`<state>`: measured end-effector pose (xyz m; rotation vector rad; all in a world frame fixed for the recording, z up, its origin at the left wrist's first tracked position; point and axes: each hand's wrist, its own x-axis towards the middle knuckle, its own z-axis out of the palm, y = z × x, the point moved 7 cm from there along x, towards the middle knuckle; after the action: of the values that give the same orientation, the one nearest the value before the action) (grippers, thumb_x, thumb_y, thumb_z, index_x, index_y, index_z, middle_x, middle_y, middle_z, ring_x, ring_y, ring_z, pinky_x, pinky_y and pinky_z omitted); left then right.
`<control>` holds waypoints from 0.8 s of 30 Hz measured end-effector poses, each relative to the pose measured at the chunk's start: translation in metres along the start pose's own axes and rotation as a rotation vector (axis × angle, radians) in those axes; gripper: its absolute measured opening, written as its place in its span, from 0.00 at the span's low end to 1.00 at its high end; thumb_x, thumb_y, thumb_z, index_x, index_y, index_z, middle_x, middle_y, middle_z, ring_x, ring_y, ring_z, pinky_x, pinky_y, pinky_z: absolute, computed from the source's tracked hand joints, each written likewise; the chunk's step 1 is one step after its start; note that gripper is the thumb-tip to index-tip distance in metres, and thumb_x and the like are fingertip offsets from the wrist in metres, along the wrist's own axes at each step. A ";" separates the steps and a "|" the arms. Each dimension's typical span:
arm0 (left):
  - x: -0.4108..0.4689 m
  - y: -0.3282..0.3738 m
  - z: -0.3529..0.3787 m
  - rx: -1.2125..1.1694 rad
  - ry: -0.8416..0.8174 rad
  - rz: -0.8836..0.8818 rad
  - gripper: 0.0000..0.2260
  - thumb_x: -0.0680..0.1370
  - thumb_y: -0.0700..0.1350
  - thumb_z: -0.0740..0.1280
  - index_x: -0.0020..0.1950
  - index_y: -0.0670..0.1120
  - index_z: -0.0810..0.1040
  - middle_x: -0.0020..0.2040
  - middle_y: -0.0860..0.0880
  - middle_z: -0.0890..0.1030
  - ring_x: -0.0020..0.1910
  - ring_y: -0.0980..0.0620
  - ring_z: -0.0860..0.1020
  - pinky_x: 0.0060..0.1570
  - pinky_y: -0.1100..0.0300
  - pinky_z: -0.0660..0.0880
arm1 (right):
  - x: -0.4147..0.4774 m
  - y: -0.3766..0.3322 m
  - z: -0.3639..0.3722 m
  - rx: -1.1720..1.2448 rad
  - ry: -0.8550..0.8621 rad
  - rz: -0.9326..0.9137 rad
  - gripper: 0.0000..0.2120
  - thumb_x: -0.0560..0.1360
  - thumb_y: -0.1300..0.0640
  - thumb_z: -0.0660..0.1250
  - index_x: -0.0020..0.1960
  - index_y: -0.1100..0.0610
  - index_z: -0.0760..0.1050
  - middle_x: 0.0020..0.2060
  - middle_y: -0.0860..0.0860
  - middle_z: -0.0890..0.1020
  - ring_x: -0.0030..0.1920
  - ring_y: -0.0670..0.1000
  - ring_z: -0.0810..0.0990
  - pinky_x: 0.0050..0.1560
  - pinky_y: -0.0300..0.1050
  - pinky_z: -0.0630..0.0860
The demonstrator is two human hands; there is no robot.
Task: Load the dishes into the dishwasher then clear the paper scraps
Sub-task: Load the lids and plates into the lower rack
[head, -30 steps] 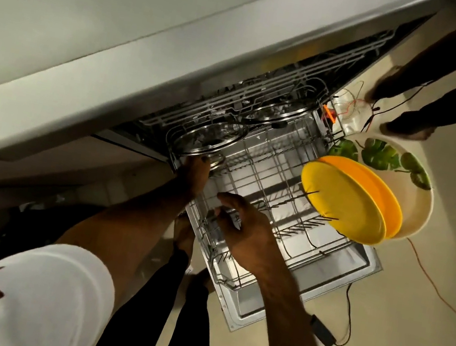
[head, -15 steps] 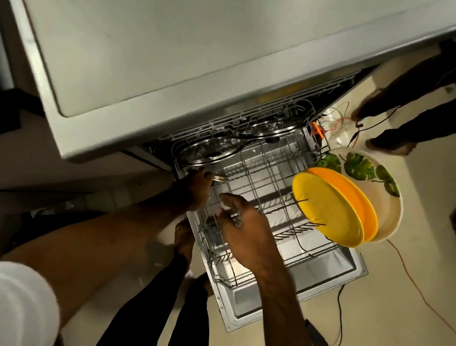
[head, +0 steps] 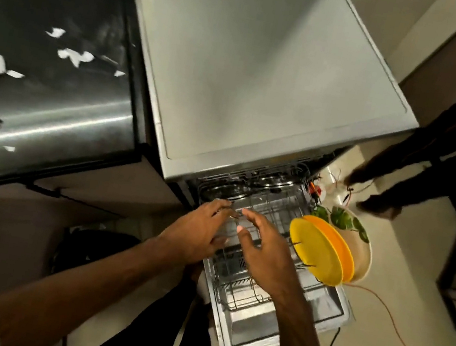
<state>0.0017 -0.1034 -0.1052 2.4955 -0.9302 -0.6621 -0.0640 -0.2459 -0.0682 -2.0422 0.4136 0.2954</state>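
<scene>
You are looking down at a grey, flat-topped dishwasher point(head: 258, 65) whose door point(head: 281, 331) lies folded down and open in front of you. Its silver wire lower rack point(head: 245, 292) is drawn out over the door.

Your left hand point(head: 195, 231) reaches over the near left part of the rack, fingers spread and loosely open, fingertips near the wires at the back; whether they touch the rack is hard to tell, and the hand holds nothing. Your right hand point(head: 264, 252) hovers just beside it over the middle of the rack, also open with fingers extended and nothing in its grasp. The two hands are close together, thumbs nearly meeting.

On the right side of the rack three dishes stand on edge, one behind another: a round yellow plate point(head: 314, 253) nearest you, a round orange plate point(head: 335, 246) just behind it, and a cream plate with green leaf print point(head: 359, 235) at the back. Round metal dishes point(head: 227, 189) sit at the rear of the rack, partly under the machine's top.

To the left, a dark, shiny steel counter point(head: 50, 104) carries scattered white torn paper scraps point(head: 73, 55), well apart from your hands. An orange cable point(head: 395, 324) trails across the pale floor on the right.
</scene>
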 end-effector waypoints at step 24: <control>-0.278 -0.088 -0.198 -0.287 0.647 -0.466 0.27 0.79 0.56 0.69 0.77 0.57 0.66 0.76 0.57 0.64 0.73 0.57 0.66 0.72 0.53 0.71 | -0.026 -0.225 0.101 -0.134 -0.280 -0.452 0.17 0.82 0.48 0.69 0.71 0.43 0.76 0.66 0.39 0.80 0.65 0.40 0.78 0.70 0.47 0.75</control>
<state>-0.0307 0.1878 0.0909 2.4150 -0.0171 -0.0682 0.0005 -0.0517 0.0720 -2.1185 -0.2453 0.3297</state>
